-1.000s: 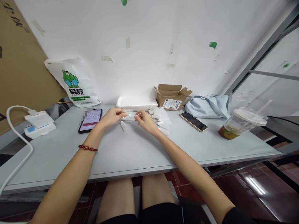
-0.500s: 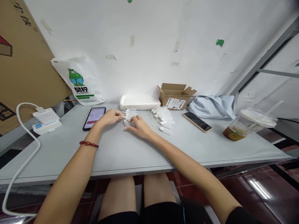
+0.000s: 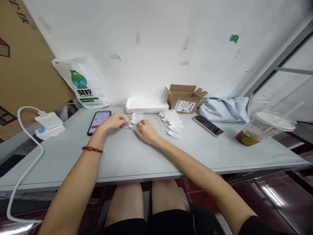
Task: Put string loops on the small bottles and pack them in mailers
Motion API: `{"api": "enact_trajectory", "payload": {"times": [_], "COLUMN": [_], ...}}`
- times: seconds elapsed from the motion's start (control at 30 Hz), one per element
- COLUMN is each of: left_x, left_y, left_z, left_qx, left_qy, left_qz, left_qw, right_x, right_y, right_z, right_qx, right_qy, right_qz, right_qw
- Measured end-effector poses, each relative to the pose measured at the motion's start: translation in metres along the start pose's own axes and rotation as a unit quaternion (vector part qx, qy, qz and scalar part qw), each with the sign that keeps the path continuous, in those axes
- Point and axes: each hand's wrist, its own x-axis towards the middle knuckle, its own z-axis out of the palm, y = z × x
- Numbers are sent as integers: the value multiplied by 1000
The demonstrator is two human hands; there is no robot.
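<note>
Small whitish, translucent pieces with thin string loops lie in a column (image 3: 137, 115) in front of the white stack. At its near end, my right hand (image 3: 147, 132) rests with curled fingers on one small white piece (image 3: 132, 126), thumb along its near side. My left hand (image 3: 117, 121) is closed, its thumb and fingertips pinched together at the string ends. What sits between those fingertips is too small to make out. A second fan of similar white pieces (image 3: 174, 125), strings pointing left, lies right of my right hand.
Behind are a stack of flat white sheets (image 3: 146, 106) and an open cardboard box (image 3: 184, 101). A lit phone (image 3: 97, 121) and a white bag (image 3: 85, 83) are left. A dark phone (image 3: 208, 126), a pale blue cloth (image 3: 223, 109) and a drink cup (image 3: 261, 129) stand right.
My right hand has drawn its thumb and fingers closer together over the near white piece. My left hand stays pinched at the strings. The view has shifted slightly.
</note>
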Motion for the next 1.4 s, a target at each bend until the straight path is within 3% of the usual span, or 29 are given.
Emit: {"api": "enact_trajectory", "payload": {"times": [0.47, 0.7, 1.03, 1.23, 1.4], "left_x": [-2, 1, 4, 7, 7], "left_y": [1, 2, -2, -4, -4], "left_z": [-3, 0, 4, 10, 12], "left_qx": [36, 44, 21, 9, 36], "left_qy": [-57, -103, -60, -63, -50], "left_qz": [-3, -11, -18, -6, 4], "left_qw": [998, 994, 998, 998, 998], "right_x": [2, 5, 10, 11, 10], "right_y": [4, 10, 27, 32, 36], "right_z": [-2, 0, 3, -2, -9], "right_qx": [-19, 19, 98, 130, 132], "right_qy": [0, 17, 52, 102, 87], "right_qz": [-30, -36, -35, 17, 20], "right_qw": [999, 999, 993, 986, 987]}}
